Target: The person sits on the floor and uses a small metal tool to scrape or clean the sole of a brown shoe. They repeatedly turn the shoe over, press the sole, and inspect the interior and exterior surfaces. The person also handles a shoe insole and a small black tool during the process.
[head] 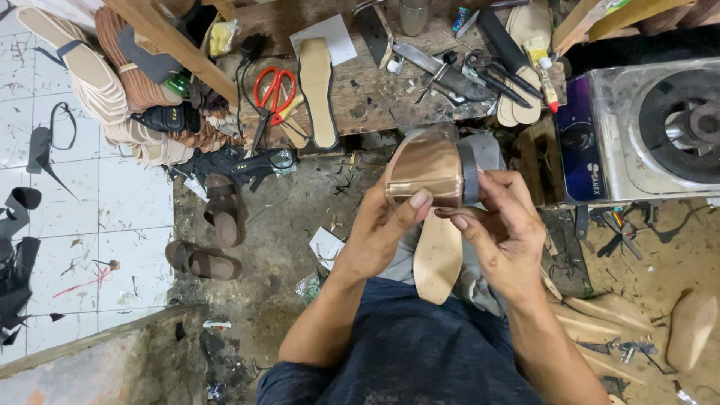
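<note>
From the head camera, looking down, a person sits over a messy work floor with both hands up in front of them. Both hands hold a tan leather sandal with a shiny copper-coloured strap point(429, 174). The sandal is in the air above the person's lap, just below the edge of the wooden tabletop point(375, 97). Its long sole hangs down between the wrists.

The step in hand looks like fitting or pressing the strap onto the sole. The next move probably calls for a firm, even squeeze along the strap edge, so it sits flat and straight.

The left hand point(379, 225) has its grip closed around the side of the sandal, with the thumb pressed flat on the lower edge of the copper strap. The right hand point(504, 225) is pinching too, with its fingertips at the grey band beside the strap and its thumb meeting the left thumb.

On the tabletop lie red-handled scissors point(274, 88) and a flat tan insole point(318, 90). A silver metal stove point(645, 127) stands to the right. Two brown sandals point(214, 236) lie on the floor to the left, near a stack of pale soles point(90, 82).
</note>
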A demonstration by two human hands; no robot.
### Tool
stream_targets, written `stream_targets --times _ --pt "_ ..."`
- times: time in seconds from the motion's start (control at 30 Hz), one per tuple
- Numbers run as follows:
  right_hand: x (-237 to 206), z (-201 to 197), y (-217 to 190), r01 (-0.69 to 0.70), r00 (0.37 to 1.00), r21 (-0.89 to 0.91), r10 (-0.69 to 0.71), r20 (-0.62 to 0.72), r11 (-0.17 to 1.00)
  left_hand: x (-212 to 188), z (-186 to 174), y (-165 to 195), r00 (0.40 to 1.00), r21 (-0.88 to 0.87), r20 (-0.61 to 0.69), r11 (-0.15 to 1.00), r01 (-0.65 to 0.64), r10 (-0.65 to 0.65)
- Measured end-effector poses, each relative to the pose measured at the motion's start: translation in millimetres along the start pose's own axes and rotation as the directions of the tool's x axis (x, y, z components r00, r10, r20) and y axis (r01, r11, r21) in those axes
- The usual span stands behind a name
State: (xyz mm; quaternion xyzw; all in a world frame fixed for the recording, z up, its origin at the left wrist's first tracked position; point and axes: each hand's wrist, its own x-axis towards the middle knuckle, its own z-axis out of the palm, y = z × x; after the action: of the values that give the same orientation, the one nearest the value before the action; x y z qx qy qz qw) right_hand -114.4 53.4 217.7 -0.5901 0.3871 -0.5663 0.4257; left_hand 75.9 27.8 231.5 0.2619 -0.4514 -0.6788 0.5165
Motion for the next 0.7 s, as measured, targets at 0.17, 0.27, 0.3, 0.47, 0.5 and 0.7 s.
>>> stream_targets --times 0.17,0.27,0.3,0.47,0.5,0.7 --pt "0.1 0.3 1.7 -0.031 0.999 -0.108 0.027 -0.042 0.994 -1.3 -3.1 -7.4 1.0 0.065 -0.018 0.998 0.027 -0.026" --pt "-0.5 -1.1 3.6 -0.057 0.997 -0.066 0.053 -0.053 0.996 -0.2 0.7 -6.5 0.999 0.014 -0.013 0.999 0.032 -0.032" --pt "-0.4 -1.2 4.5 -0.064 0.997 -0.026 0.062 -0.051 0.998 1.1 2.3 -4.7 1.0 0.004 0.01 1.0 0.007 -0.007" --pt "-1.2 -0.6 9.8 -0.145 0.987 0.08 0.15 -0.057 0.986 4.0 8.3 12.0 0.997 0.126 -0.049 0.99 0.066 -0.06" --pt "-1.9 -0.3 10.7 -0.169 0.982 0.073 0.175 -0.073 0.983 3.4 9.4 15.2 0.997 0.166 -0.057 0.984 0.069 -0.06" --pt "-1.3 2.8 11.6 -0.213 0.975 0.104 0.219 -0.046 0.972 1.0 15.4 19.8 0.997 0.245 -0.078 0.97 0.007 0.012"
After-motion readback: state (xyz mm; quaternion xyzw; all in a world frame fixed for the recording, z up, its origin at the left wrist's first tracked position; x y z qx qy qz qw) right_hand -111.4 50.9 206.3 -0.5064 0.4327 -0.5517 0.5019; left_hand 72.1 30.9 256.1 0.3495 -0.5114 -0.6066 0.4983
